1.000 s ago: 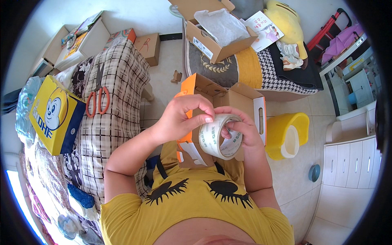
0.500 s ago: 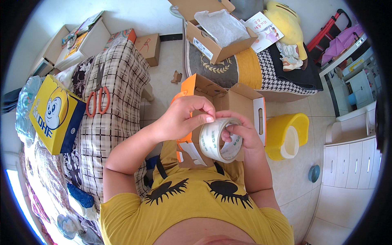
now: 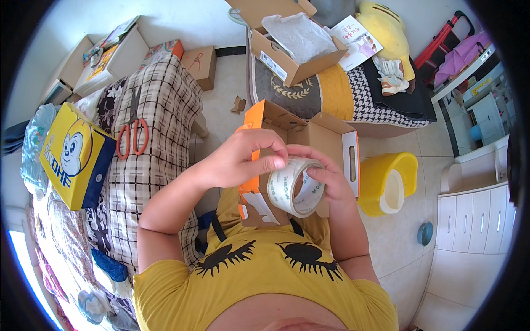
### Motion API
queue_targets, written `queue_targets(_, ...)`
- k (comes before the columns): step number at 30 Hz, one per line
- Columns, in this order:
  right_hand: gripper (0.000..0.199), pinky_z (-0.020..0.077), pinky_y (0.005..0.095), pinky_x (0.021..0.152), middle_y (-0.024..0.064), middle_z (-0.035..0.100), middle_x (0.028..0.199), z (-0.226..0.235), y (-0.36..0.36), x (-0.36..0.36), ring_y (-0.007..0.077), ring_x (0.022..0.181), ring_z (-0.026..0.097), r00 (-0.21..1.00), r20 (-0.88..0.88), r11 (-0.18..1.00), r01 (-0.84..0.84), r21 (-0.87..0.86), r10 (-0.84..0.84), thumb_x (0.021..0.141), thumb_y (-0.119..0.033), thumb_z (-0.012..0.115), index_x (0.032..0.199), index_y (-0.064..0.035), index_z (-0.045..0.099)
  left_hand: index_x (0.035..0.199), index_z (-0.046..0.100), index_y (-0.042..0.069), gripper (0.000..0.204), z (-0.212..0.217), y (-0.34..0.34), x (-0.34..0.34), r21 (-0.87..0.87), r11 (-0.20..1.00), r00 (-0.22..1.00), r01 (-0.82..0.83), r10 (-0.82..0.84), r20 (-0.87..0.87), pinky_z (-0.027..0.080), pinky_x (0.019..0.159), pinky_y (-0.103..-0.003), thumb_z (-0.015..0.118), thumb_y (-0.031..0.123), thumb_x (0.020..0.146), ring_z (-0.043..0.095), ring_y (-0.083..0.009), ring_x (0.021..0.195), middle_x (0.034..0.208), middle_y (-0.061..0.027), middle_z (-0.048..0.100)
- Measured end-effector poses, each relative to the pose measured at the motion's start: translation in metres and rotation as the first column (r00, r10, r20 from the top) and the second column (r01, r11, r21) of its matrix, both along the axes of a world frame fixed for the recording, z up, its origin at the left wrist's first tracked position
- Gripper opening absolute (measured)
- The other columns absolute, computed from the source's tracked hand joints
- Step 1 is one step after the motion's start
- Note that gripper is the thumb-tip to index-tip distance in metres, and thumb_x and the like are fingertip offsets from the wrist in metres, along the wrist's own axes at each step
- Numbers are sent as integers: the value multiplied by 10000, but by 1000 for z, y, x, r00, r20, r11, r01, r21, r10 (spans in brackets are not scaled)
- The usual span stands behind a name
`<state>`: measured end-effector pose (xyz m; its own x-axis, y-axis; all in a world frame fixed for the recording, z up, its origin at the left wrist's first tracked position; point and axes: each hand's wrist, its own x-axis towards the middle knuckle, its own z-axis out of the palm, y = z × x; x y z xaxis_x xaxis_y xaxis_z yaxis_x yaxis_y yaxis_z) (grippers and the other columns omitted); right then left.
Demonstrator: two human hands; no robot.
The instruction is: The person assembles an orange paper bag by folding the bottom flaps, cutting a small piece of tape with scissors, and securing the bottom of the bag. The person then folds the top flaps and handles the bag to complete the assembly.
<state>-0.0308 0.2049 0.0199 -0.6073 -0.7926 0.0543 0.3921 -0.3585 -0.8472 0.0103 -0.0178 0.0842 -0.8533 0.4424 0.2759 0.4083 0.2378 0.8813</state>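
Holding: a roll of clear packing tape with a printed white core is kept at the centre of the frame, just above the lap, where both hands can work it.
Right hand: the right hand is closed round the far side of the roll, fingers curled over its rim, so the roll is steadied on edge.
Left hand: the left hand is laid over the top of the roll, thumb and fingertips pressed together on the outer wrap, as if the loose end were being felt for; whether a tab is actually pinched cannot be told.
Box: a small brown cardboard box with orange flaps is stood open just behind the roll, within reach, touching or nearly touching the hands.
Upper frame: a second open cardboard box with white paper inside is set on a patterned cushion, well apart.
Left of frame: red-handled scissors are left lying on a checked blanket, near a yellow and blue carton.
Right of frame: a yellow plastic bucket is stood on the tiled floor beside the box.
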Motion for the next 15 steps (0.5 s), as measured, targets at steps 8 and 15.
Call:
queue_targets(8,528,411,350,956,117,525,1196,-14,-8,6,204,1104,515,734,-513,782,598,175,-446,806,-63,619,1294,-8,426,801,575,16,112,0,13,6,-242,926,929,-290,212,-303,468,646,-326,675,38,756,586,-252,714,756,-84,594)
queue_targets(15,647,451,346,902,194,524,1161,-5,-28,39,219,1049,550,627,-665,842,539,-6,-406,790,-12,660,1317,23,285,785,570,20,116,-10,19,0,-229,837,800,-498,340,-495,464,577,-355,677,47,749,579,-281,659,730,-96,586)
